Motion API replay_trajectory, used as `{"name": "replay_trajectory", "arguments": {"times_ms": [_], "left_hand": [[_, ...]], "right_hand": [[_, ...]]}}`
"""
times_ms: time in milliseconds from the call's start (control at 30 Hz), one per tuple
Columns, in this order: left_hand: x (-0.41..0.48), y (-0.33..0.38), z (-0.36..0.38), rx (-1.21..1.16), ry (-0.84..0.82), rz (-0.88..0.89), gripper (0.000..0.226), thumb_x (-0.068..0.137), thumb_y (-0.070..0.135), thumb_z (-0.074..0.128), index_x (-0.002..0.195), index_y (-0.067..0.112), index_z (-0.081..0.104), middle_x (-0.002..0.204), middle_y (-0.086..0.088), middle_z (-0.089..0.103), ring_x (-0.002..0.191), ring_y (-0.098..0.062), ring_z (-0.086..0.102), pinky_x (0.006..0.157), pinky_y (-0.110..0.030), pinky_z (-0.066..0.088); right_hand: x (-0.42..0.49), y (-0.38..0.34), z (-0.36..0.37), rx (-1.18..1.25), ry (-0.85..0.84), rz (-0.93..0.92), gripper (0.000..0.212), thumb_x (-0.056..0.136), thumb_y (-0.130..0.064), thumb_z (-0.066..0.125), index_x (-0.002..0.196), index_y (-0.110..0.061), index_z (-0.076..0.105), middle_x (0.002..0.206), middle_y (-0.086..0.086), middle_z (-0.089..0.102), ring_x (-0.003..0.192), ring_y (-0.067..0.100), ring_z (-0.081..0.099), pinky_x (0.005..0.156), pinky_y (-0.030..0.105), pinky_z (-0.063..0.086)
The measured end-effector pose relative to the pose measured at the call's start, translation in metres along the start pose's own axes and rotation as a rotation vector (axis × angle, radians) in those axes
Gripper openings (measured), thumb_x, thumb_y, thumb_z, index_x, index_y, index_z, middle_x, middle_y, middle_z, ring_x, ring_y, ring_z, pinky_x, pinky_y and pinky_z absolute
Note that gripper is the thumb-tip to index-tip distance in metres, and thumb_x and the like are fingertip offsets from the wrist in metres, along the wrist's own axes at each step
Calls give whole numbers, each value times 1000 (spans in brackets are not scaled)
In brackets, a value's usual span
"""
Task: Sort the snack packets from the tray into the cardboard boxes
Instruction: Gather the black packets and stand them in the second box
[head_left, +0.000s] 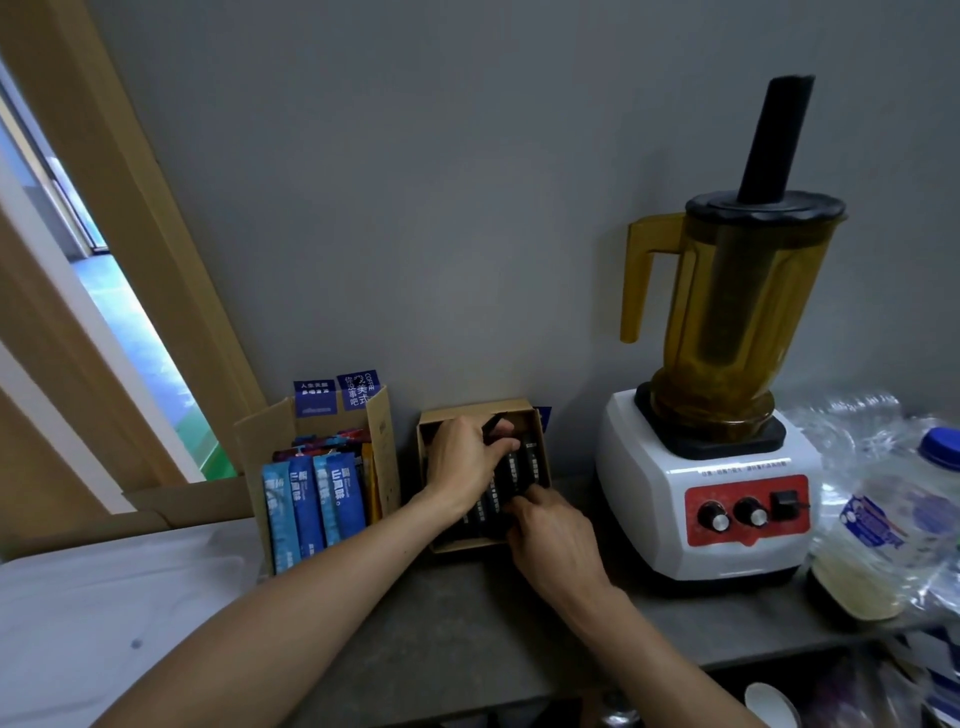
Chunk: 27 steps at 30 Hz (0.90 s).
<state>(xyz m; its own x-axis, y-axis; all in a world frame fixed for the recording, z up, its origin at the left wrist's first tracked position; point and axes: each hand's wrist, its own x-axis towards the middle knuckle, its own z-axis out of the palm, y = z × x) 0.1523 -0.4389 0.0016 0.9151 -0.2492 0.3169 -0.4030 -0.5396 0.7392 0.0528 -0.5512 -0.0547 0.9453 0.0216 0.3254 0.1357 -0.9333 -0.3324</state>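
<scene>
From my remote seat, the left hand (465, 460) is reaching into the small open brown cardboard box (475, 409), with its fingers curled and pinching the upper end of one of the black stick packets (511, 473), which is lifted at a slant above the others. The right hand (553, 538) sits at the near end of the same box, fingers bent down into the row of black packets; the fingertips are buried among them, so I cannot tell whether it grips one or only presses on them. The black packets lie side by side lengthwise inside this box, which rests on the dark grey countertop (467, 623) against the grey wall (415, 208). Just to the left stands a taller open brown cardboard box (382, 431) with its flaps up, and in it blue stick packets (306, 499) stand upright in front, with a few orange and red ones behind them. Two dark blue printed cards (337, 397) stick up at the back of that box. To the right of the small box stands a blender with a white base (649, 467), a red control panel with two black knobs, and an amber plastic jug (737, 322) with a black lid. Further right lies a clear plastic bottle with a blue cap (883, 519) among crumpled clear wrapping. A white flat surface (104, 623) fills the lower left
</scene>
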Motion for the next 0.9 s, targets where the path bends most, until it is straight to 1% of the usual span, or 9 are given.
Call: {"name": "replay_trajectory", "arguments": {"times_ms": [67, 167, 267, 333, 367, 467, 567, 767, 900], "left_hand": [[1, 0, -1, -1, 1, 5, 22, 83, 22, 84, 104, 21, 78, 98, 10, 77, 73, -6, 69, 74, -31, 61], [1, 0, -7, 3, 4, 32, 22, 80, 17, 86, 97, 26, 75, 94, 12, 75, 66, -3, 63, 70, -25, 56], [-1, -5, -13, 33, 5, 52, 21, 81, 18, 86, 87, 30, 69, 76, 13, 69, 62, -4, 62, 62, -24, 52], [-3, -9, -14, 52, 5, 64, 21, 81, 20, 85, 79, 28, 66, 64, 11, 65, 55, -4, 62, 58, -23, 51], [-3, -10, -13, 49, -1, 61, 20, 82, 21, 85, 77, 27, 66, 62, 10, 65, 54, -4, 62, 57, -23, 50], [-4, -13, -11, 36, 21, 67, 15, 82, 22, 85, 77, 26, 71, 69, 11, 69, 60, -1, 62, 59, -18, 46], [-5, -14, -14, 67, 80, 97, 12, 82, 26, 84, 82, 27, 71, 77, 15, 68, 70, 1, 63, 61, -14, 48], [-7, -15, -15, 102, 6, 73, 11, 82, 24, 84, 87, 27, 74, 79, 13, 71, 76, 1, 66, 70, -23, 56], [-7, -10, -9, 81, -7, 82, 14, 82, 23, 84, 90, 28, 74, 82, 14, 71, 79, 1, 65, 72, -19, 53]], "right_hand": [[1, 1, 1, -11, -15, 3, 26, 99, -32, 59, 123, -25, 69, 126, -3, 62, 112, 15, 61, 86, 29, 57], [1, 1, 1, 11, -21, 3, 26, 99, -31, 60, 122, -26, 69, 127, -4, 62, 112, 13, 61, 87, 26, 56], [1, 1, -3, 79, -7, 22, 25, 98, -28, 62, 122, -26, 69, 126, -5, 62, 111, 12, 61, 88, 25, 55], [2, 0, -5, 98, 14, 24, 26, 97, -25, 61, 122, -26, 70, 125, -6, 63, 111, 12, 62, 88, 23, 55], [2, 1, -6, 93, 18, 18, 27, 98, -24, 60, 123, -25, 70, 125, -6, 63, 110, 12, 62, 87, 23, 54], [1, 1, -4, 79, 0, 0, 28, 99, -25, 58, 124, -26, 69, 126, -7, 62, 108, 11, 63, 86, 23, 55], [1, 2, -1, 64, 1, 14, 27, 100, -27, 58, 124, -26, 71, 126, -6, 62, 105, 11, 65, 85, 25, 58], [1, -1, 5, 83, -8, 62, 24, 98, -31, 61, 119, -26, 72, 121, -5, 64, 99, 13, 67, 81, 28, 59], [1, -3, 2, 91, 1, 70, 22, 98, -31, 63, 119, -27, 69, 120, -7, 63, 97, 9, 66, 80, 23, 58]]}}
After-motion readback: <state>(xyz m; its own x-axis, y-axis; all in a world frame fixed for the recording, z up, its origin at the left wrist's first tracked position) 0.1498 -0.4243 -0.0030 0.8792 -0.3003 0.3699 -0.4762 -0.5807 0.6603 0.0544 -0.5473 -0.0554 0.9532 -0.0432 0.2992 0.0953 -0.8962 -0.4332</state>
